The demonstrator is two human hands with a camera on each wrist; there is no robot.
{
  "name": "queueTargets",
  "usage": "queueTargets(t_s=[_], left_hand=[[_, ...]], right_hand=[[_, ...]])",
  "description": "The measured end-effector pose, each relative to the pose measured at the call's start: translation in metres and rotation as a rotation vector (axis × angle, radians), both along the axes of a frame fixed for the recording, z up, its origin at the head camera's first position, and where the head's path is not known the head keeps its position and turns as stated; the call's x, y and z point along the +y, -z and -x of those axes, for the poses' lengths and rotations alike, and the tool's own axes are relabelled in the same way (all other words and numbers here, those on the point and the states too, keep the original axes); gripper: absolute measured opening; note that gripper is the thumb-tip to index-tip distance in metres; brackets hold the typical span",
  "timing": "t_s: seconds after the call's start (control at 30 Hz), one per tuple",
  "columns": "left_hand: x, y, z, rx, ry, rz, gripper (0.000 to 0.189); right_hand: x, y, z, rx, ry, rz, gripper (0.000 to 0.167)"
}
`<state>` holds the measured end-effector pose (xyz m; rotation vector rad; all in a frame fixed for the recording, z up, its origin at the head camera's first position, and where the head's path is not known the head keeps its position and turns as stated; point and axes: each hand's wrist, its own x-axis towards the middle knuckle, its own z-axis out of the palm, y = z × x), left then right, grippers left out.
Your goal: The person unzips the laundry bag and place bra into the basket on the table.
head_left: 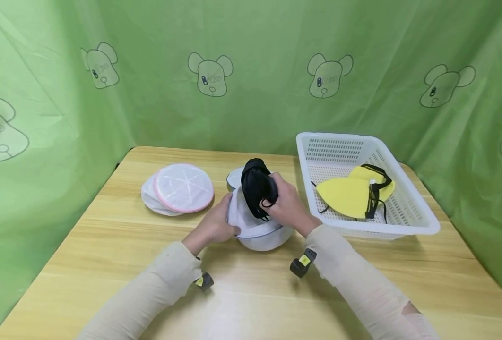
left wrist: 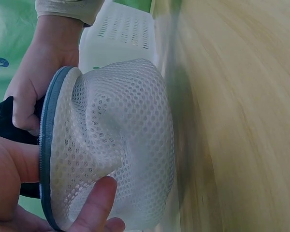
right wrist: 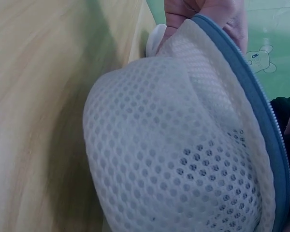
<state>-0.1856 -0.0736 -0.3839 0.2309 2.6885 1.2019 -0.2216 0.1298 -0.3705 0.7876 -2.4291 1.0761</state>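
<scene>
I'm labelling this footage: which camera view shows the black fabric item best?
The head view: the black fabric item shows most fully there, held by the right hand at the mesh bag. The left wrist view shows it partly covered; the right wrist view, only a little at the right edge.

The white mesh bag is edged in blue, the cloth coloured black, the green curtain patterned with animal heads.

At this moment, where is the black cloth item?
In the head view, the black cloth item is near the middle, gripped by the right hand at the opening of the white mesh bag, left of the white basket.
</scene>
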Motion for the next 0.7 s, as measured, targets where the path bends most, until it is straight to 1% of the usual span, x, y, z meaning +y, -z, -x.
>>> queueTargets(t_s=[0.23, 0.33, 0.47, 0.7], left_hand=[[0.000, 0.000, 0.001, -0.011, 0.000, 0.008, 0.101], [0.000, -0.001, 0.001, -0.013, 0.002, 0.013, 0.101], [0.001, -0.001, 0.001, 0.007, 0.011, 0.017, 0.103], [0.002, -0.001, 0.000, 0.038, 0.016, 0.004, 0.107]], right_hand=[[-0.001, -0.003, 0.002, 0.022, 0.022, 0.038, 0.045], [-0.002, -0.006, 0.002, 0.014, 0.023, 0.049, 0.044], [-0.002, -0.009, 0.002, 0.002, 0.023, 0.051, 0.044], [-0.002, -0.012, 0.003, 0.024, 0.050, 0.073, 0.045]])
